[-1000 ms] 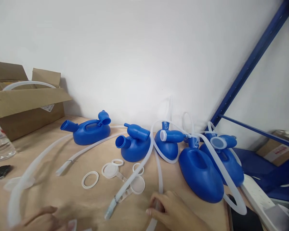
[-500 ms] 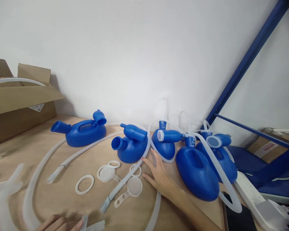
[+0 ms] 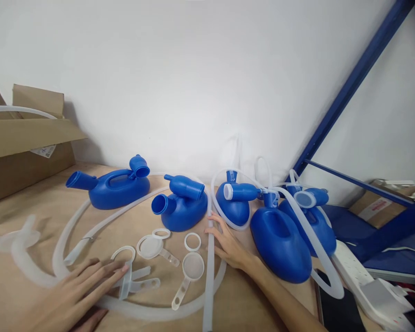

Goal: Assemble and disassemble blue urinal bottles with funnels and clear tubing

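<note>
My left hand [image 3: 81, 293] is at the lower left, fingers closed on a translucent cap [image 3: 125, 282] with a strap and a short stem. A thick translucent tube curves behind and under that hand. My right hand [image 3: 228, 242] grips a translucent hose [image 3: 210, 272] between thumb and fingers; the hose runs straight down to the bottom edge. Just behind it sits a blue bottle [image 3: 190, 214] with a side neck and a bottle-shaped blue piece [image 3: 187, 186] resting on top. Between my hands lie a strapped cap [image 3: 193, 266], another strapped cap [image 3: 149, 247] and several white rings [image 3: 192, 241].
Another blue bottle [image 3: 119, 190] stands at the left, and more with hoses are grouped right of my right hand, including a large one [image 3: 280, 244]. A cardboard box [image 3: 31, 168] is far left. At right are a phone [image 3: 339, 304], a power strip [image 3: 356, 276] and a blue rack post [image 3: 352, 87].
My left hand has risen farther into view with the cap. The hose in my right hand has swung from slanting down-left to nearly straight down. The camera view has shifted slightly.
</note>
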Motion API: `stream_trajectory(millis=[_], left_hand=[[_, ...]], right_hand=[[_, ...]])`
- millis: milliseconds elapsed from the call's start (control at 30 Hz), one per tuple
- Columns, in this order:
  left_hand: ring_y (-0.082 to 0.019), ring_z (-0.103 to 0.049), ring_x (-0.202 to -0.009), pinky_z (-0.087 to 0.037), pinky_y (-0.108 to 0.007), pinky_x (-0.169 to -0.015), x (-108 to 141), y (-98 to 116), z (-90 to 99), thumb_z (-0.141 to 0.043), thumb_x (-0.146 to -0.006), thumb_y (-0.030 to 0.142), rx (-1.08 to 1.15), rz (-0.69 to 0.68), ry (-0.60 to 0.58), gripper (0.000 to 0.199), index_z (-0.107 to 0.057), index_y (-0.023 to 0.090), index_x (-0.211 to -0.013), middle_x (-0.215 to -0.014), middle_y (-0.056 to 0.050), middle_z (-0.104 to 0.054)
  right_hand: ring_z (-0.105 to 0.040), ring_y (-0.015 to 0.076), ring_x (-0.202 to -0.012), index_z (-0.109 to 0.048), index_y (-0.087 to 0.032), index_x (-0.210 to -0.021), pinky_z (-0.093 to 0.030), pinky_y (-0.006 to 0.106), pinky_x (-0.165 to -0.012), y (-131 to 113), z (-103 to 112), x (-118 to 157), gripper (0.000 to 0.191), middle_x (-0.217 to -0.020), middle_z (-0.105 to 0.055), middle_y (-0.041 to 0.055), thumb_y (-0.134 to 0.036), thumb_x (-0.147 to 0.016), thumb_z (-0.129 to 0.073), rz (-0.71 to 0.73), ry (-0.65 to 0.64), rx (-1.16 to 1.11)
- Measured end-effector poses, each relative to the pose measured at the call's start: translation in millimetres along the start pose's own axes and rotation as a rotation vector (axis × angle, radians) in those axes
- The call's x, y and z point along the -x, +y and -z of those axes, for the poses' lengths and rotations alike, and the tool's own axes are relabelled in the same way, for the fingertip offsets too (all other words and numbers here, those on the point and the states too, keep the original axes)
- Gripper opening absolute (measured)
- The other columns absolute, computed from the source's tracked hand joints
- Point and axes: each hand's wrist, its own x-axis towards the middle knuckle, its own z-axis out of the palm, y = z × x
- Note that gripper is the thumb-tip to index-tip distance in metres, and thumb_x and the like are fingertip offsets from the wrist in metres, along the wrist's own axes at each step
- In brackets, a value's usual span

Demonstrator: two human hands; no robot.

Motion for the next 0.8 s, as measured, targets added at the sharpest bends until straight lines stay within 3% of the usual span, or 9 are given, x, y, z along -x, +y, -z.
stream_trajectory(millis=[100,167,233,333,467,567,633,733,800], left_hand=[[-0.027,-0.062,-0.128,-0.043,-0.039,-0.112,-26,2,18.4,-0.051,-0.087,0.022,-0.038,-0.158,-0.064,0.081,-0.028,0.029,-0.165,-0.151,-0.004,-0.06],[-0.029,-0.059,-0.132,-0.044,-0.04,-0.112,-38,2,27.5,-0.051,-0.083,0.024,-0.018,-0.234,-0.109,0.085,-0.029,0.026,-0.165,-0.153,-0.005,-0.059],[-0.031,-0.055,-0.137,-0.042,-0.045,-0.114,-47,5,33.2,-0.048,-0.082,0.025,0.034,-0.239,-0.11,0.084,-0.031,0.027,-0.164,-0.155,-0.006,-0.056],[-0.031,-0.058,-0.133,-0.044,-0.047,-0.113,-63,15,39.9,-0.046,-0.085,0.026,0.109,-0.189,-0.036,0.075,-0.039,0.029,-0.159,-0.149,-0.006,-0.061],[-0.023,-0.071,-0.106,-0.056,-0.03,-0.09,-103,39,54.6,-0.053,-0.088,0.016,0.14,-0.315,0.05,0.054,-0.057,0.027,-0.141,-0.12,-0.006,-0.075],[-0.02,-0.071,-0.079,-0.055,-0.031,-0.074,-147,63,68.0,-0.045,-0.093,0.011,0.165,-0.412,0.111,0.031,-0.066,0.018,-0.115,-0.095,-0.007,-0.076],[-0.019,-0.068,-0.072,-0.052,-0.032,-0.068,-179,78,74.8,-0.044,-0.098,0.014,0.183,-0.439,0.042,0.024,-0.068,0.018,-0.101,-0.083,-0.006,-0.072],[-0.019,-0.063,-0.064,-0.045,-0.032,-0.059,-230,95,74.5,-0.045,-0.101,0.025,0.169,-0.411,-0.092,0.026,-0.07,0.019,-0.095,-0.073,-0.003,-0.066],[-0.02,-0.066,-0.07,-0.046,-0.032,-0.06,-265,105,64.1,-0.044,-0.103,0.031,0.139,-0.267,-0.148,0.03,-0.072,0.02,-0.107,-0.083,-0.004,-0.07]], right_hand=[[-0.041,0.0341,-0.147,-0.061,-0.019,-0.132,-0.04,0.054,-0.121,-4,5,-3,0.04,-0.142,-0.053,0.0174,-0.033,-0.095,-0.066,-0.071,-0.094,0.012],[-0.038,0.0348,-0.15,-0.058,-0.015,-0.139,-0.037,0.054,-0.122,-7,12,-6,0.045,-0.147,-0.052,0.0198,-0.028,-0.096,-0.062,-0.149,-0.168,0.035],[-0.037,0.0328,-0.152,-0.056,-0.015,-0.143,-0.036,0.051,-0.124,-12,23,-9,0.049,-0.152,-0.051,0.018,-0.016,-0.094,-0.057,-0.17,-0.23,0.043],[-0.055,0.0265,-0.138,-0.062,-0.022,-0.138,-0.042,0.046,-0.12,-22,48,-10,0.047,-0.14,-0.065,0.0089,-0.01,-0.094,-0.049,-0.135,-0.269,0.02],[-0.065,0.0265,-0.124,-0.064,-0.027,-0.135,-0.055,0.042,-0.102,-31,83,-10,0.037,-0.133,-0.069,0.0063,-0.025,-0.102,-0.048,-0.188,-0.078,0.089],[-0.065,0.0296,-0.118,-0.068,-0.024,-0.128,-0.056,0.044,-0.098,-23,98,-11,0.032,-0.124,-0.071,0.0092,-0.031,-0.102,-0.05,-0.332,0.242,0.253],[-0.059,0.0346,-0.128,-0.06,-0.022,-0.14,-0.052,0.049,-0.103,-8,100,-13,0.044,-0.136,-0.064,0.0138,-0.032,-0.097,-0.057,-0.402,0.389,0.374],[-0.037,0.0457,-0.148,-0.039,-0.019,-0.158,-0.043,0.06,-0.111,22,97,-19,0.08,-0.159,-0.041,0.0208,-0.028,-0.086,-0.072,-0.502,0.408,0.514],[-0.027,0.0482,-0.152,-0.036,-0.021,-0.159,-0.037,0.063,-0.114,39,94,-22,0.087,-0.163,-0.035,0.0205,-0.027,-0.082,-0.076,-0.55,0.332,0.539]])
